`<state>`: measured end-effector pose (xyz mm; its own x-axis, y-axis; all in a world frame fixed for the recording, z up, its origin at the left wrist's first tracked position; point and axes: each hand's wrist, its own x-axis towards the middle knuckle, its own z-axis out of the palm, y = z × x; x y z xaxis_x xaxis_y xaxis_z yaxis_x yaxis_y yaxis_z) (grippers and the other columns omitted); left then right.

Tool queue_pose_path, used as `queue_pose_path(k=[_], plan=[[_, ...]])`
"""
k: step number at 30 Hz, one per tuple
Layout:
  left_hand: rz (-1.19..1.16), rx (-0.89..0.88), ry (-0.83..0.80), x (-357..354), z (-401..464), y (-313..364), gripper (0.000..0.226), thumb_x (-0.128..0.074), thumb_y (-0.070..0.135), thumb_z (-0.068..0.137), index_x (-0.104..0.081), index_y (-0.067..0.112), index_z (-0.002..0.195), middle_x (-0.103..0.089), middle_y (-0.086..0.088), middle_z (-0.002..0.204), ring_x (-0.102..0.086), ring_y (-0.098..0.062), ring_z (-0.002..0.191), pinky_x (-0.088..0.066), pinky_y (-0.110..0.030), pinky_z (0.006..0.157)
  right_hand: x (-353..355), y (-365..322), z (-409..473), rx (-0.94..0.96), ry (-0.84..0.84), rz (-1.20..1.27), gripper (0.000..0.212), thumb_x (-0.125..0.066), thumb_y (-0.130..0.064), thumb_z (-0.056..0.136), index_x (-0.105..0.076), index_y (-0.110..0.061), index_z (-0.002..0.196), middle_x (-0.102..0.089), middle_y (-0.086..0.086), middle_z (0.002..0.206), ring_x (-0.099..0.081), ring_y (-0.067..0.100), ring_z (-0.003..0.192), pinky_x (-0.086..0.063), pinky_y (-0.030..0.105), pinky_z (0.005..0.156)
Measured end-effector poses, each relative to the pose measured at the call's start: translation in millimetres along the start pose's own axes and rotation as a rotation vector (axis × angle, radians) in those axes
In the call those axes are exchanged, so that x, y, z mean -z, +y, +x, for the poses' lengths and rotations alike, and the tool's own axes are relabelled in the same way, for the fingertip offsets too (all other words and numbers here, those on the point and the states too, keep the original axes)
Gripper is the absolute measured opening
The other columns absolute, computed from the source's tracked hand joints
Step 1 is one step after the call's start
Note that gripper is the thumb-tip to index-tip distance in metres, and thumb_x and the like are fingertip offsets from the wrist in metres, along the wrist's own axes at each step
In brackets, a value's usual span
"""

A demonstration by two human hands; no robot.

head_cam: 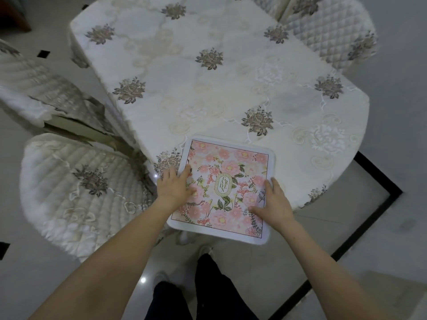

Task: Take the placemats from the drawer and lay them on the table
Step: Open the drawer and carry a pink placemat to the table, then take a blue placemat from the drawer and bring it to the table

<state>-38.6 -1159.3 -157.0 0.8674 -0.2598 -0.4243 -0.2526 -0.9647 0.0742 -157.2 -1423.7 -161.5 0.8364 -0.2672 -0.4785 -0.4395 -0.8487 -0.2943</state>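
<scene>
A square placemat (227,172) with pink flowers, a white border and a "GARDEN" emblem lies at the near end of the table (208,88), which wears a cream tablecloth with embroidered brown roses. Its near edge reaches past the table's edge toward me. My left hand (176,184) rests flat on the mat's left side, fingers spread. On the mat's right side my right hand (273,202) also lies flat, thumb pointing inward. Neither hand grips the mat. No drawer is in view.
Quilted cream chairs stand around the table: one at the near left (80,192), one farther left (41,88) and one at the far right (335,31). My legs and shoes (203,280) are on the glossy tiled floor below the table's near edge.
</scene>
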Motion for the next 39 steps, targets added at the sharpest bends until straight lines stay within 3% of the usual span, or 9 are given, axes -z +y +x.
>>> queue_pose_path(k=[4,7,13,16,19,26,31,34,39], plan=[[-0.167,-0.042,0.236,11,-13,-7,0.034,-0.056,0.03,0.091,-0.054,0.015,0.122,-0.047,-0.013,0.115,-0.04,-0.03,0.108,-0.04,-0.036,0.081,16,-17,-7,0.047,0.224,0.062,0.054,-0.062,-0.033,0.091,-0.045,-0.008,0.135,-0.046,0.013,0.138,-0.038,0.031,0.127,-0.036,0.037,0.1],[-0.3,-0.106,0.32,30,-35,-11,0.018,-0.051,0.026,0.096,-0.059,0.012,0.104,-0.059,-0.006,0.099,-0.05,-0.023,0.093,-0.043,-0.033,0.067,32,-45,-21,0.139,0.357,0.19,0.028,-0.056,-0.025,0.096,-0.057,-0.008,0.118,-0.061,0.006,0.11,-0.052,0.025,0.108,-0.042,0.031,0.082],[-0.33,-0.138,0.678,63,-131,-43,0.014,-0.051,0.018,0.093,-0.06,0.011,0.084,-0.057,-0.001,0.079,-0.049,-0.021,0.073,-0.043,-0.034,0.06,48,-136,-74,0.517,0.445,0.271,0.026,-0.055,-0.02,0.096,-0.058,-0.012,0.121,-0.063,0.001,0.108,-0.055,0.017,0.103,-0.043,0.027,0.084],[-0.297,-0.013,0.852,71,-196,-71,0.02,-0.049,0.021,0.094,-0.062,0.01,0.085,-0.059,-0.003,0.08,-0.05,-0.022,0.075,-0.042,-0.034,0.062,37,-183,-105,0.783,0.454,0.194,0.03,-0.054,-0.021,0.096,-0.059,-0.008,0.122,-0.063,0.006,0.116,-0.054,0.021,0.109,-0.037,0.022,0.091],[-0.238,0.196,0.954,60,-261,-103,0.019,-0.054,0.021,0.092,-0.068,0.009,0.096,-0.065,-0.004,0.09,-0.057,-0.023,0.081,-0.046,-0.035,0.069,17,-229,-132,1.033,0.377,0.113,0.042,-0.048,-0.028,0.096,-0.055,-0.006,0.131,-0.059,0.009,0.128,-0.051,0.024,0.12,-0.038,0.031,0.102],[-0.272,0.67,0.762,-13,-392,-161,0.05,-0.042,0.04,0.094,-0.051,0.015,0.137,-0.056,-0.004,0.134,-0.048,-0.027,0.125,-0.033,-0.041,0.107,-51,-322,-197,1.386,0.102,-0.024,0.053,-0.041,-0.037,0.097,-0.041,-0.015,0.145,-0.044,0.007,0.147,-0.035,0.026,0.139,-0.029,0.041,0.114],[-0.412,0.905,0.732,-59,-465,-204,0.053,-0.035,0.042,0.095,-0.048,0.018,0.14,-0.056,-0.003,0.135,-0.049,-0.027,0.127,-0.034,-0.039,0.107,-110,-389,-251,1.524,-0.022,-0.072,0.053,-0.044,-0.035,0.094,-0.043,-0.016,0.144,-0.049,0.004,0.142,-0.04,0.022,0.133,-0.03,0.039,0.112],[-0.424,0.981,0.731,-79,-508,-240,0.053,-0.034,0.043,0.095,-0.048,0.018,0.14,-0.056,-0.002,0.135,-0.048,-0.026,0.127,-0.034,-0.039,0.107,-152,-426,-284,1.573,-0.078,-0.112,0.052,-0.04,-0.038,0.096,-0.041,-0.02,0.145,-0.048,0.001,0.145,-0.038,0.025,0.136,-0.035,0.046,0.109],[-0.404,1.09,0.709,-101,-579,-309,0.054,-0.033,0.043,0.094,-0.05,0.017,0.138,-0.058,-0.004,0.132,-0.051,-0.028,0.124,-0.038,-0.042,0.105,-214,-487,-336,1.613,-0.128,-0.153,0.053,-0.035,-0.044,0.096,-0.041,-0.023,0.145,-0.047,0.0,0.145,-0.035,0.025,0.138,-0.035,0.044,0.109]])
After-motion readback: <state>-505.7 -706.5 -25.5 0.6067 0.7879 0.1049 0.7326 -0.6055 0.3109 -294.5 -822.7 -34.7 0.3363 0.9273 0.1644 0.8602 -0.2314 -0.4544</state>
